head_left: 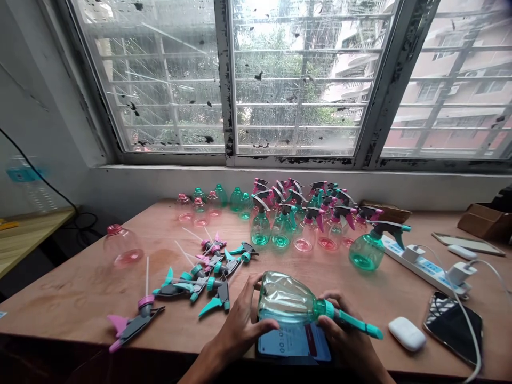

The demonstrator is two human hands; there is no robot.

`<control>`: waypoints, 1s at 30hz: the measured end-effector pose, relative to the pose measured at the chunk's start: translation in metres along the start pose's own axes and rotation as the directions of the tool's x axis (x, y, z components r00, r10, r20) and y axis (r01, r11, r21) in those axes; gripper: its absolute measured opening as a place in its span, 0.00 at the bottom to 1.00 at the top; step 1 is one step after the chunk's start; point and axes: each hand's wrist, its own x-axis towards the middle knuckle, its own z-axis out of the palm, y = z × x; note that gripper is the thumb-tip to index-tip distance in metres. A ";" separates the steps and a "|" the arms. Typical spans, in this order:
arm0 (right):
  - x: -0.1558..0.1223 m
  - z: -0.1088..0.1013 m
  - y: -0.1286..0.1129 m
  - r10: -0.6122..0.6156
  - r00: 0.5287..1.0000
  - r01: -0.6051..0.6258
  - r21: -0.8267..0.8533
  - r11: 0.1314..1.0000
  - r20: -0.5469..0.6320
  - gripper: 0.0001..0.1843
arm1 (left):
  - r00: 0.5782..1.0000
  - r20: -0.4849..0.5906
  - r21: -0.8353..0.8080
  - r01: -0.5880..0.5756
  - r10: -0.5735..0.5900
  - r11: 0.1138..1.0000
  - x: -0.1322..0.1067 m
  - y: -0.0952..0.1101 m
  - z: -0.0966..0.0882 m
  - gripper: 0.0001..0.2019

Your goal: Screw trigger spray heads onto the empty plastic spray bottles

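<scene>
A green spray bottle (286, 298) lies sideways between my two hands, its teal and grey spray head (354, 322) pointing right. Around the bottle's base, at the left, my left hand (244, 317) is closed. At the neck, the fingers of my right hand (338, 320) grip the teal collar. Beneath the bottle is a phone (276, 344) with a lit screen showing a timer. To the left lies a pile of loose spray heads (208, 277) in teal, pink and grey. A pink and grey spray head (136, 322) rests nearer the front edge.
Several spray bottles with heads (282, 232) stand at the back, beside open-necked bottles (214, 202). One pink bottle (123, 246) stands at the left, one green spray bottle (366, 252) at the right. A power strip (426, 269), a white earbud case (407, 334) and a dark phone (454, 325) lie right.
</scene>
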 end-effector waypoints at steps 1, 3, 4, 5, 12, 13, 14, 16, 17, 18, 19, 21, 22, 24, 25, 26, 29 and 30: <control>0.000 -0.001 0.001 -0.008 1.000 0.008 -0.028 1.000 0.012 0.14 | 1.000 0.001 -0.018 0.006 -0.006 1.000 0.000 -0.001 0.000 0.43; 0.001 -0.002 0.001 -0.013 0.999 0.015 -0.064 0.998 0.029 0.14 | 1.000 0.008 -0.046 0.013 -0.012 0.999 0.000 -0.002 0.000 0.42; 0.001 -0.002 0.002 -0.014 1.000 0.016 -0.072 0.997 0.026 0.14 | 1.000 0.011 -0.048 0.013 -0.012 0.999 0.000 -0.003 0.000 0.42; 0.002 -0.002 0.002 -0.014 1.000 0.016 -0.074 0.997 0.021 0.13 | 1.000 0.015 -0.038 0.012 -0.011 0.999 0.000 -0.002 0.000 0.42; 0.004 -0.007 0.006 -0.015 1.000 0.015 -0.003 1.000 -0.014 0.09 | 0.995 0.099 0.102 0.013 -0.023 0.995 -0.004 0.004 0.003 0.45; 0.004 -0.008 0.006 -0.006 1.000 0.006 0.006 1.000 -0.019 0.09 | 0.993 0.113 0.107 0.015 -0.027 0.994 -0.005 0.004 0.003 0.44; 0.005 -0.008 0.005 0.011 1.000 -0.011 0.012 1.000 -0.018 0.09 | 0.993 0.112 0.112 0.016 -0.028 0.994 -0.006 0.004 0.003 0.44; 0.005 -0.007 0.002 0.042 0.999 -0.042 0.004 0.999 0.004 0.09 | 0.995 0.100 0.120 0.017 -0.029 0.993 -0.006 0.004 0.004 0.46; 0.005 -0.007 0.000 0.045 0.999 -0.045 -0.014 0.999 0.012 0.09 | 0.994 0.101 0.119 0.017 -0.029 0.993 -0.006 0.005 0.004 0.49; 0.005 -0.006 -0.003 0.037 0.999 -0.036 -0.034 0.999 0.015 0.09 | 0.994 0.105 0.115 0.014 -0.026 0.993 -0.006 0.005 0.003 0.51; 0.005 -0.005 -0.006 0.024 1.000 -0.023 -0.054 0.998 0.016 0.09 | 0.994 0.108 0.112 0.009 -0.021 0.994 -0.005 0.006 0.003 0.51; 0.005 -0.003 -0.009 0.012 1.000 -0.012 -0.087 0.996 0.002 0.09 | 0.994 0.106 0.114 -0.009 -0.003 0.993 -0.003 0.006 0.003 0.49; 0.005 -0.002 -0.009 0.020 1.000 -0.020 -0.095 0.995 -0.007 0.09 | 0.995 0.099 0.121 -0.021 0.009 0.992 -0.002 0.005 0.003 0.48; 0.005 -0.002 -0.007 0.049 0.999 -0.050 -0.074 0.996 -0.010 0.09 | 0.996 0.078 0.133 -0.045 0.035 0.990 -0.001 0.003 0.003 0.46; 0.005 -0.002 -0.005 0.064 0.998 -0.064 -0.049 0.997 -0.003 0.09 | 0.997 0.067 0.135 -0.056 0.048 0.989 -0.001 0.000 0.004 0.45; 0.004 -0.003 -0.003 0.077 0.997 -0.077 -0.021 0.997 0.011 0.09 | 0.997 0.055 0.140 -0.067 0.059 0.988 -0.001 -0.002 0.005 0.43; 0.004 -0.004 0.001 0.103 0.993 -0.105 0.032 0.994 0.049 0.10 | 0.996 0.032 0.150 -0.087 0.083 0.985 -0.003 -0.008 0.006 0.41; 0.004 -0.005 0.001 0.105 0.993 -0.106 0.027 0.994 0.049 0.10 | 0.996 0.030 0.148 -0.087 0.083 0.985 -0.004 -0.008 0.006 0.43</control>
